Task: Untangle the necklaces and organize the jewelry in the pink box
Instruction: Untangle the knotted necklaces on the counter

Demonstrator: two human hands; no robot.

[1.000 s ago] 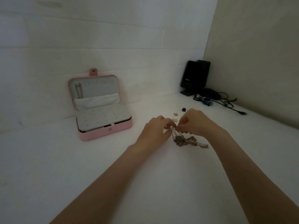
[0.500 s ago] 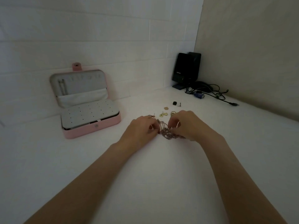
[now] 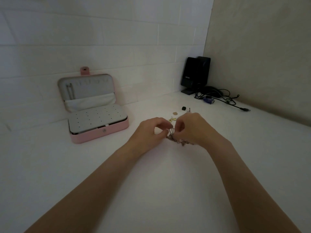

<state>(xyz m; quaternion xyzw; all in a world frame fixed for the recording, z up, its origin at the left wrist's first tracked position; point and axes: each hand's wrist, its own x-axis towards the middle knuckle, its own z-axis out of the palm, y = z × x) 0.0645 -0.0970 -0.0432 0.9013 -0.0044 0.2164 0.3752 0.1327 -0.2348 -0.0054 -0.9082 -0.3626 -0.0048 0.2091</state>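
Pink box [image 3: 101, 134] with grey dotted insert [image 3: 96, 117]; black speaker [image 3: 195, 73]; white table [image 3: 151, 190].

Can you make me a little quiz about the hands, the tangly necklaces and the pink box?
1. True or false: the pink box has its lid shut.
2. What do the left hand and right hand pinch? A) tangled necklaces B) black speaker C) cables
3. Fill in: the small earrings lie on the white ____, beyond the hands.

Key: 1 false; 2 A; 3 table.
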